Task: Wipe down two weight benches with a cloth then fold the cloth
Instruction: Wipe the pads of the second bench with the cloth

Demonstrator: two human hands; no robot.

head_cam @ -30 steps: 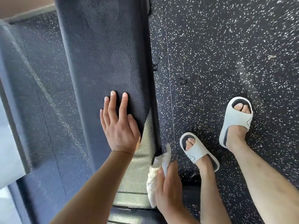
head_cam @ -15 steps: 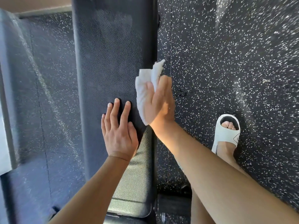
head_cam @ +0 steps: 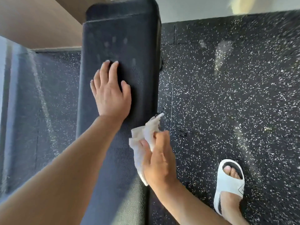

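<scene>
Head view: left hand (head_cam: 112,93) lies flat, fingers extended, on the black bench pad (head_cam: 129,38) at frame centre. Right hand (head_cam: 159,157), lower centre, grasps the white cloth (head_cam: 142,140) bunched against the pad's right edge, cloth protruding above the fingers.

Black rubber floor (head_cam: 227,95), flecked white and laid in seamed tiles, runs to a pale wall (head_cam: 194,7). Sunlight streaks it. A tan wall (head_cam: 40,21) stands left.
</scene>
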